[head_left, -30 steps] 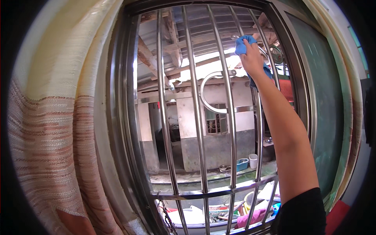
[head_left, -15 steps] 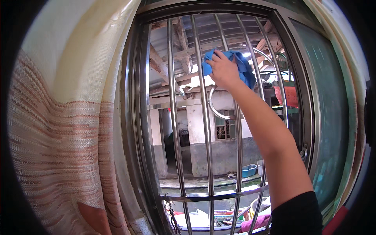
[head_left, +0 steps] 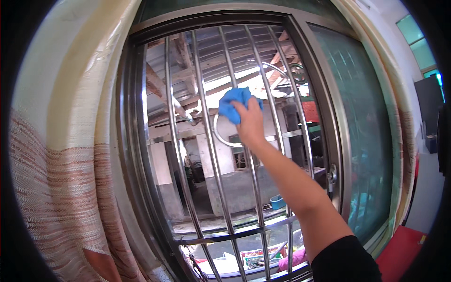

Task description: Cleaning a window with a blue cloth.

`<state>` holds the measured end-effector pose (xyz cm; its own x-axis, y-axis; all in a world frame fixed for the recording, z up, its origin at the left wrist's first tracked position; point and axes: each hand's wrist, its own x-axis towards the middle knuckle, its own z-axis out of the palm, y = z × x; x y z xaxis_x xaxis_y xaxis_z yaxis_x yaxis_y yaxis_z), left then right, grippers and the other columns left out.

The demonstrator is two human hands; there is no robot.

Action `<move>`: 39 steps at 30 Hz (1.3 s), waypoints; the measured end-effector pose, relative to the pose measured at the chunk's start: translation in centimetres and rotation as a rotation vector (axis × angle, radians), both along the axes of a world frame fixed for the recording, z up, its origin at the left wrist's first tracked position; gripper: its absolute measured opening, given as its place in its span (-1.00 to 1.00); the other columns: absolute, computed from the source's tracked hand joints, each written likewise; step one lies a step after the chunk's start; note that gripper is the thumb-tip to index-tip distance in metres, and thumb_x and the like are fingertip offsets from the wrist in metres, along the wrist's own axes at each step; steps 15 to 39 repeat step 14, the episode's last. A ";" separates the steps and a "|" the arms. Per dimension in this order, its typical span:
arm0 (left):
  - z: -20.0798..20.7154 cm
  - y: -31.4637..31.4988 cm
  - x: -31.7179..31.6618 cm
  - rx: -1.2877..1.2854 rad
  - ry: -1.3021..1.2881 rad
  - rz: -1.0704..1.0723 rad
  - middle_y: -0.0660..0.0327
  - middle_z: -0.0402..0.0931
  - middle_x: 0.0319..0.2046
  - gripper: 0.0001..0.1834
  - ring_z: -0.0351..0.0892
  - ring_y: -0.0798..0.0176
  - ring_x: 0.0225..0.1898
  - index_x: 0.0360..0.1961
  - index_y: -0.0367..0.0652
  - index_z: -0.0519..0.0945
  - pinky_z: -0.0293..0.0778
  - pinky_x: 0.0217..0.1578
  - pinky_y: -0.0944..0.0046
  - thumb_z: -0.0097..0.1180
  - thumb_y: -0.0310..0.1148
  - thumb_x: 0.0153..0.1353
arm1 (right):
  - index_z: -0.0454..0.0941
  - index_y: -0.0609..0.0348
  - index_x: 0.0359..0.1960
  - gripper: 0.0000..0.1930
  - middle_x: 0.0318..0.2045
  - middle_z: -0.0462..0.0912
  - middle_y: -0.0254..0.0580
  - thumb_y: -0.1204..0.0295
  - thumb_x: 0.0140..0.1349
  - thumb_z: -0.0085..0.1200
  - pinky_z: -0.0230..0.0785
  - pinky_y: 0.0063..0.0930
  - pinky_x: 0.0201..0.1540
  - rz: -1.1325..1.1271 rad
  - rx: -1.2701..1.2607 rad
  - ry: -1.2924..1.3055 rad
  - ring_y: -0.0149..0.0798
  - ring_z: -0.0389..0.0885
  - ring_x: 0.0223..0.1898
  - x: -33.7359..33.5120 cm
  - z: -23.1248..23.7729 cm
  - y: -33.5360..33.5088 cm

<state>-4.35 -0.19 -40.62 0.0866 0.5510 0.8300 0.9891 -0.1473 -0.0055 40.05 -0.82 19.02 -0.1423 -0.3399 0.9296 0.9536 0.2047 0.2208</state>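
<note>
My right hand (head_left: 252,126) is closed around a bunched blue cloth (head_left: 230,104). My arm reaches up from the lower right, its black sleeve at the bottom edge. The cloth covers part of a metal bar (head_left: 229,56) in the middle of the window grille, above a curved metal ring (head_left: 224,139). Whether the cloth presses on the bar or on the ring is hard to tell. My fingers are partly sunk in the folds. The left hand does not show.
A dark window frame (head_left: 324,127) with a latch (head_left: 332,176) surrounds the grille. A sliding glass pane (head_left: 361,131) is on the right, a striped curtain (head_left: 70,188) on the left. Beyond the bars are a blue tub (head_left: 277,202) and a red basket (head_left: 310,112).
My right hand, still holding the blue cloth, has come down along the bars from near the top of the grille. The view has shifted and tilted, showing more of the room on the right.
</note>
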 end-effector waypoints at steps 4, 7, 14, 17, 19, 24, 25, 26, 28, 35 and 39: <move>0.5 -0.3 -0.5 0.176 0.444 0.334 -0.43 -0.03 0.29 -0.22 -0.05 -0.34 0.35 0.30 -0.56 0.00 -0.09 0.36 0.00 -0.04 -0.16 0.28 | 0.60 0.07 -0.23 -0.63 -0.08 0.43 0.05 0.65 -0.16 0.08 0.23 -0.03 0.11 0.087 -0.090 -0.023 0.17 0.33 0.05 -0.3 -7.8 0.0; 6.0 -3.3 1.3 0.283 0.443 0.317 -0.39 -0.06 0.32 -0.18 -0.12 -0.34 0.37 0.32 -0.52 -0.02 -0.13 0.37 -0.02 0.00 -0.14 0.27 | 0.60 0.05 -0.27 -0.67 -0.11 0.46 -0.07 0.61 -0.16 0.11 0.26 -0.12 0.12 -0.052 -0.216 -0.157 0.09 0.34 0.09 1.1 -10.4 -2.7; 5.9 -2.6 1.4 -0.242 -0.511 -0.439 -0.31 -0.01 0.32 -0.16 -0.04 -0.27 0.36 0.33 -0.47 -0.01 -0.03 0.35 0.04 0.14 -0.23 0.21 | 0.60 0.03 -0.34 -0.75 -0.12 0.50 -0.13 0.53 -0.15 0.17 0.28 -0.24 0.14 -0.030 -0.593 -0.144 -0.02 0.35 0.13 3.7 -10.8 -11.6; 5.9 -2.6 1.4 -0.242 -0.511 -0.439 -0.31 -0.01 0.32 -0.16 -0.04 -0.27 0.36 0.33 -0.47 -0.01 -0.03 0.35 0.04 0.14 -0.23 0.21 | 0.60 0.03 -0.34 -0.75 -0.12 0.50 -0.13 0.53 -0.15 0.17 0.28 -0.24 0.14 -0.030 -0.593 -0.144 -0.02 0.35 0.13 3.7 -10.8 -11.6; 5.9 -2.6 1.4 -0.242 -0.511 -0.439 -0.31 -0.01 0.32 -0.16 -0.04 -0.27 0.36 0.33 -0.47 -0.01 -0.03 0.35 0.04 0.14 -0.23 0.21 | 0.60 0.03 -0.34 -0.75 -0.12 0.50 -0.13 0.53 -0.15 0.17 0.28 -0.24 0.14 -0.030 -0.593 -0.144 -0.02 0.35 0.13 3.7 -10.8 -11.6; 5.9 -2.6 1.4 -0.242 -0.511 -0.439 -0.31 -0.01 0.32 -0.16 -0.04 -0.27 0.36 0.33 -0.47 -0.01 -0.03 0.35 0.04 0.14 -0.23 0.21 | 0.60 0.03 -0.34 -0.75 -0.12 0.50 -0.13 0.53 -0.15 0.17 0.28 -0.24 0.14 -0.030 -0.593 -0.144 -0.02 0.35 0.13 3.7 -10.8 -11.6; 5.9 -2.6 1.4 -0.242 -0.511 -0.439 -0.31 -0.01 0.32 -0.16 -0.04 -0.27 0.36 0.33 -0.47 -0.01 -0.03 0.35 0.04 0.14 -0.23 0.21 | 0.60 0.03 -0.34 -0.75 -0.12 0.50 -0.13 0.53 -0.15 0.17 0.28 -0.24 0.14 -0.030 -0.593 -0.144 -0.02 0.35 0.13 3.7 -10.8 -11.6; 5.9 -2.6 1.4 -0.242 -0.511 -0.439 -0.31 -0.01 0.32 -0.16 -0.04 -0.27 0.36 0.33 -0.47 -0.01 -0.03 0.35 0.04 0.14 -0.23 0.21 | 0.60 0.03 -0.34 -0.75 -0.12 0.50 -0.13 0.53 -0.15 0.17 0.28 -0.24 0.14 -0.030 -0.593 -0.144 -0.02 0.35 0.13 3.7 -10.8 -11.6; 5.9 -2.6 1.4 -0.242 -0.511 -0.439 -0.31 -0.01 0.32 -0.16 -0.04 -0.27 0.36 0.33 -0.47 -0.01 -0.03 0.35 0.04 0.14 -0.23 0.21 | 0.60 0.03 -0.34 -0.75 -0.12 0.50 -0.13 0.53 -0.15 0.17 0.28 -0.24 0.14 -0.030 -0.593 -0.144 -0.02 0.35 0.13 3.7 -10.8 -11.6; 5.9 -2.6 1.4 -0.242 -0.511 -0.439 -0.31 -0.01 0.32 -0.16 -0.04 -0.27 0.36 0.33 -0.47 -0.01 -0.03 0.35 0.04 0.14 -0.23 0.21 | 0.60 0.03 -0.34 -0.75 -0.12 0.50 -0.13 0.53 -0.15 0.17 0.28 -0.24 0.14 -0.030 -0.593 -0.144 -0.02 0.35 0.13 3.7 -10.8 -11.6; 5.9 -2.6 1.4 -0.242 -0.511 -0.439 -0.31 -0.01 0.32 -0.16 -0.04 -0.27 0.36 0.33 -0.47 -0.01 -0.03 0.35 0.04 0.14 -0.23 0.21 | 0.60 0.03 -0.34 -0.75 -0.12 0.50 -0.13 0.53 -0.15 0.17 0.28 -0.24 0.14 -0.030 -0.593 -0.144 -0.02 0.35 0.13 3.7 -10.8 -11.6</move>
